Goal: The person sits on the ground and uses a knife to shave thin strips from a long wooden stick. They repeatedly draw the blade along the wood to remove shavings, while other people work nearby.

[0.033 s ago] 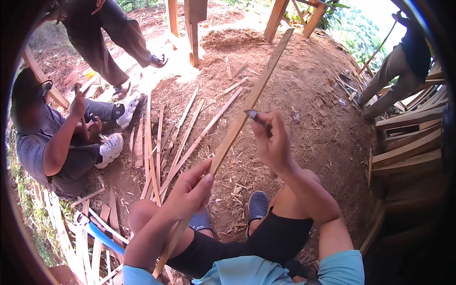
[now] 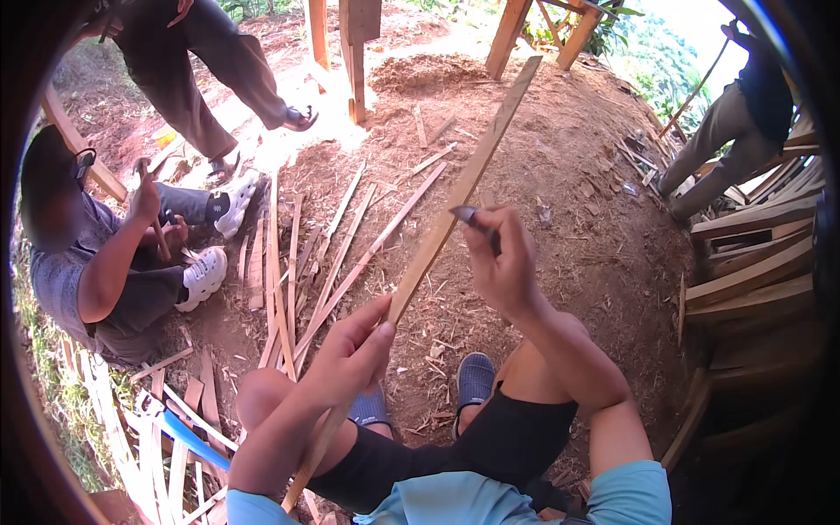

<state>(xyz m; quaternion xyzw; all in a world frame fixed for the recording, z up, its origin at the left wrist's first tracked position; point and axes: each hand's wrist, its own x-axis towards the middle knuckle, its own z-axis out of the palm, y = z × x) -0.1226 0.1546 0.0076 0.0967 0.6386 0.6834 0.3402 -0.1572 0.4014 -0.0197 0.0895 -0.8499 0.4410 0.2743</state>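
one long, flat strip of pale, smooth-faced wood [image 2: 429, 254] ran from seven o'clock to one, gripped at seven by the left hand [image 2: 350, 354], while the right hand [image 2: 503, 258], at three, pinched a small, dark, pointed blade [image 2: 465, 213] at its edge (touching or just beside, could not be told). good work probably called for a shallow angle, following the grain, left fingers kept clear. at nine: thin, rough slats [image 2: 276, 262] on crumbly brown soil [image 2: 560, 262].

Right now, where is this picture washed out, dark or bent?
Head view: glare whitens the ground by the wooden post and the upper-right sky; the lower right is dark; the ground seems bulged; the wooden strip in the left hand is clear.
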